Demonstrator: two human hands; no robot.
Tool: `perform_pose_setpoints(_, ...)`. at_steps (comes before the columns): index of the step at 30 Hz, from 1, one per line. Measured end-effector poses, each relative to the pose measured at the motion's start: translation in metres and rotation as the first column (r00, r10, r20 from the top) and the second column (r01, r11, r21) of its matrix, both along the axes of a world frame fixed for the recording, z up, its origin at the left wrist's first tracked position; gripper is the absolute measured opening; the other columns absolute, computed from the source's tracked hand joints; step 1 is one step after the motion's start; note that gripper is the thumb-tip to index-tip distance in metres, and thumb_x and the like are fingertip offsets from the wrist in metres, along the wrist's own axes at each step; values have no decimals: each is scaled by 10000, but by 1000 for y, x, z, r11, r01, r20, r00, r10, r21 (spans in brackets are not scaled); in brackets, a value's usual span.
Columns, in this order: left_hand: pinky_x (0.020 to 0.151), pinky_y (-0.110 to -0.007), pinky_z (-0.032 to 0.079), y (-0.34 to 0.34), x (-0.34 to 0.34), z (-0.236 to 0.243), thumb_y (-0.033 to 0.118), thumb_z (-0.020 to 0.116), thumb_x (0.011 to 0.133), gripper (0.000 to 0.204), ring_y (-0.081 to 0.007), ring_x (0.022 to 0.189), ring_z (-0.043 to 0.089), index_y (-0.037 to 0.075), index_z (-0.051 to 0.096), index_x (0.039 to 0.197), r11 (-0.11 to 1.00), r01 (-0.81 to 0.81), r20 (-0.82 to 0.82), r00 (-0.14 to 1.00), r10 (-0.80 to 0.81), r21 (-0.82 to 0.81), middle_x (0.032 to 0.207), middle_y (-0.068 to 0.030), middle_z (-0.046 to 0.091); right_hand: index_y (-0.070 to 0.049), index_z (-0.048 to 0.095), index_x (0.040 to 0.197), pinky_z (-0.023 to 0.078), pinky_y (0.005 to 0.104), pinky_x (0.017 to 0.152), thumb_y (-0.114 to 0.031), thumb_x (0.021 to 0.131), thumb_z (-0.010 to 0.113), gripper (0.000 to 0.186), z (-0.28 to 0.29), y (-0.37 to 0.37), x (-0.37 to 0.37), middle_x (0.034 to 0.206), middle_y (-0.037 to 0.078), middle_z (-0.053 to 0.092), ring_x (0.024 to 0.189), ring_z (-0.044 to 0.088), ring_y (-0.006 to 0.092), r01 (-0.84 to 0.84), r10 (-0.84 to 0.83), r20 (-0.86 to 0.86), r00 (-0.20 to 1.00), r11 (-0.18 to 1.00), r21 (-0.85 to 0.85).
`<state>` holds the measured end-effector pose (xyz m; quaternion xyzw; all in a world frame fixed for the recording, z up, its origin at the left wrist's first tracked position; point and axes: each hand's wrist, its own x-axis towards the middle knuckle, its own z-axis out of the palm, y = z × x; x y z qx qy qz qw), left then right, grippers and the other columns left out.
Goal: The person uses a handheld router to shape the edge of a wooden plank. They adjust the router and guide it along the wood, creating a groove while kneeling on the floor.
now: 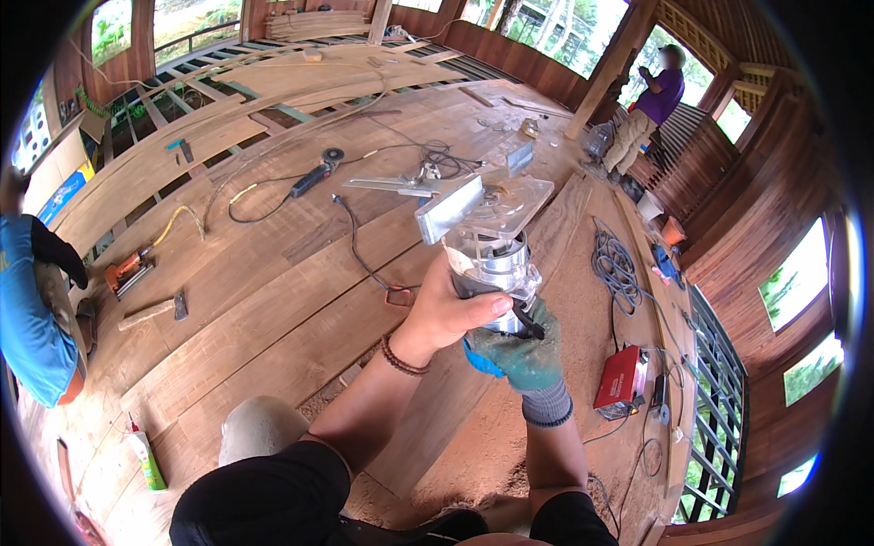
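Observation:
In front of me, a trim router [503, 264] with a silver body is held up base-first, its clear base plate [514, 207] facing up and away. A bright metal fence [453, 209] is fixed along the base's left side. My bare left hand [443, 305], with a beaded bracelet at the wrist, is closed around the router's left side, thumb across the body. Below it on the right, my right hand [523, 355] in a green-and-grey work glove grips the lower end; its fingers are partly hidden. A short black piece sticks out beside the glove.
Planks cover the floor around an angle grinder [317, 175], hatchet [155, 312], orange nail gun [127, 269] and glue tube [147, 460]. Cable coils [617, 273] and a red machine [620, 380] lie right. Open joists [719, 428] edge the floor. Co-workers are at left [36, 309] and back right [663, 96].

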<state>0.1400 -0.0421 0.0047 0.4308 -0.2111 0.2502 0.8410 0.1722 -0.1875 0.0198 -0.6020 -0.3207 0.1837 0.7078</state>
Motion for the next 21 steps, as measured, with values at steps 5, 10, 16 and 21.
perform_pose_setpoints(5,822,-281,498,-7,-3,5,117,792,741,547,-101,914,605,-5,548,1214,995,-23,43,999,28,-98,1042,-32,650,-11,595,1171,535,253,723,-10,745,795,470,0,0,4,1009,32,680,894,632,88,-27,25,-119,993,999,-20)
perform_pose_setpoints(10,813,-285,502,-6,-3,8,150,803,747,539,-107,899,610,-6,558,1201,993,-98,17,995,99,-69,1025,-33,654,-7,613,1161,533,247,718,-49,767,789,433,3,1,5,1004,39,683,901,635,91,-55,61,-242,968,998,30)
perform_pose_setpoints(16,833,-302,504,-3,-2,6,137,797,756,558,-127,919,614,-2,528,1225,985,-134,-44,991,129,-108,1035,-45,652,6,671,999,536,321,694,-59,783,774,248,26,-13,19,952,136,687,854,672,199,180,-1,696,718,966,-185)
perform_pose_setpoints(21,884,-333,493,-4,1,-1,153,812,736,654,-154,981,607,5,482,1280,965,-263,-15,965,262,-2,1114,-65,630,-56,698,955,515,361,710,-107,759,769,215,41,-39,5,938,88,693,811,663,259,428,-257,735,627,903,-49)
